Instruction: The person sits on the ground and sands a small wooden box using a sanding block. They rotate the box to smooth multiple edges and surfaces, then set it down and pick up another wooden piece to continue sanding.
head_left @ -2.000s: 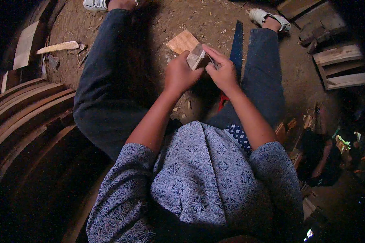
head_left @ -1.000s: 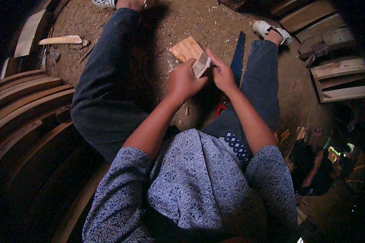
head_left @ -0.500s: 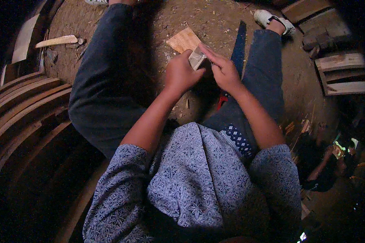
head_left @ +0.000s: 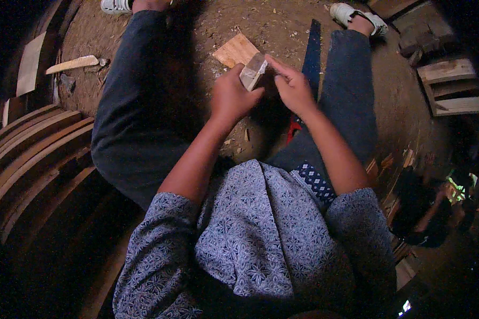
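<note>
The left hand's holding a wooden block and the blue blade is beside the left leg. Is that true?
No: the blue blade is beside the right leg, as the head view shows. The left hand is holding a wooden block.

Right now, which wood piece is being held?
The small pale-faced block in the left hand; the orange-tan board shows beyond it, and the thin pale slat is away to the left.

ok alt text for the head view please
A person's left hand holds a small, pale wooden block, the right hand close beside it. Nearby are a flat orange-brown wooden piece and a blue-bladed, red-handled saw.
</note>
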Demonstrator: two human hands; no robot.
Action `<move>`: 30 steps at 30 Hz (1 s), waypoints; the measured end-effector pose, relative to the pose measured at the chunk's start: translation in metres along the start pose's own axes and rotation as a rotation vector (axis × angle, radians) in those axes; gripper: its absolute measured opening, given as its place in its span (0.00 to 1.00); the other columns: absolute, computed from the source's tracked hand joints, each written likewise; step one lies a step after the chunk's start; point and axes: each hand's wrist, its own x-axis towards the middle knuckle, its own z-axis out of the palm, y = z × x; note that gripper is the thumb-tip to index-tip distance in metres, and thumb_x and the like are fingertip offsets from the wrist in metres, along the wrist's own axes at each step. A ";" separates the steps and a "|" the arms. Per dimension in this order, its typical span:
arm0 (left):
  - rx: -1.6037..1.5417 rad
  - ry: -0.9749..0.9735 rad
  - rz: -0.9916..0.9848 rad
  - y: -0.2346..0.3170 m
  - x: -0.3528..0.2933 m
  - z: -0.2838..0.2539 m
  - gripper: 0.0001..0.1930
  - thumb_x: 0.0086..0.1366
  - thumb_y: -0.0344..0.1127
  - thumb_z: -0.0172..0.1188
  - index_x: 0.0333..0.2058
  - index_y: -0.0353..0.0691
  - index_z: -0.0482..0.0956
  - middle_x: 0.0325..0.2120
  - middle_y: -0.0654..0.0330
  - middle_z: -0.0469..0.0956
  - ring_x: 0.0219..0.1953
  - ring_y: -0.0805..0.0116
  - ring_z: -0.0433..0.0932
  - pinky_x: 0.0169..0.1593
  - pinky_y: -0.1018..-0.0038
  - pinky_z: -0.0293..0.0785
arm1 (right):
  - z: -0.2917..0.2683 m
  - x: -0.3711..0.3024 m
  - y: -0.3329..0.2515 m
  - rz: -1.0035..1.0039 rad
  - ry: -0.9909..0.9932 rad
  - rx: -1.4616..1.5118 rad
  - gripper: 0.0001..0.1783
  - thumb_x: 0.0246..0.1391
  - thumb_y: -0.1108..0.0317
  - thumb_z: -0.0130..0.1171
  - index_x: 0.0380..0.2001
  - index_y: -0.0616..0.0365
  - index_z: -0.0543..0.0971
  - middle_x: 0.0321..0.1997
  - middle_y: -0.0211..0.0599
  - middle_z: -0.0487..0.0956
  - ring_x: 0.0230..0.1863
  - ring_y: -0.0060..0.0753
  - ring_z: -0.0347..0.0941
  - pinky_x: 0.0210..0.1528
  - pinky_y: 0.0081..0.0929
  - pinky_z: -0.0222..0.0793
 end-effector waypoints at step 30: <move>0.038 0.045 0.000 -0.008 -0.005 -0.003 0.24 0.39 0.41 0.70 0.36 0.35 0.76 0.29 0.44 0.78 0.35 0.48 0.78 0.39 0.62 0.75 | 0.006 0.006 -0.019 -0.383 -0.132 -0.130 0.29 0.50 0.84 0.39 0.57 0.58 0.67 0.61 0.44 0.67 0.63 0.39 0.61 0.64 0.27 0.52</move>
